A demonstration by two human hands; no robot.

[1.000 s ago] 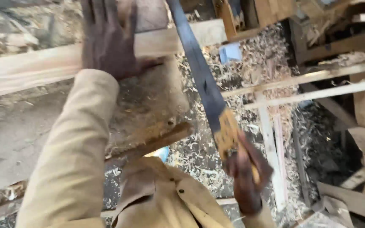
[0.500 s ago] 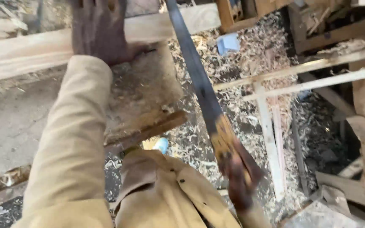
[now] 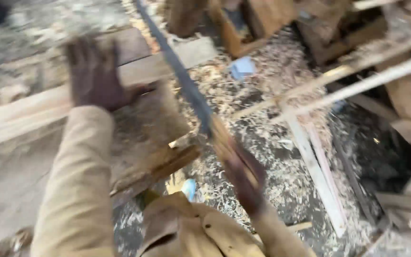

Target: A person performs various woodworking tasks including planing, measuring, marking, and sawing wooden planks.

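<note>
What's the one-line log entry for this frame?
left hand: flat on plank | right hand: gripping handsaw handle | blade: beside plank end | floor: wood shavings | image: motion-blurred

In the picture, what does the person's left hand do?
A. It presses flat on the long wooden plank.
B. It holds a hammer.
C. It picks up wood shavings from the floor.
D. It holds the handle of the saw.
A: the left hand lies open with its fingers spread on the pale plank, while the right hand grips the handle of the hand saw.
</note>
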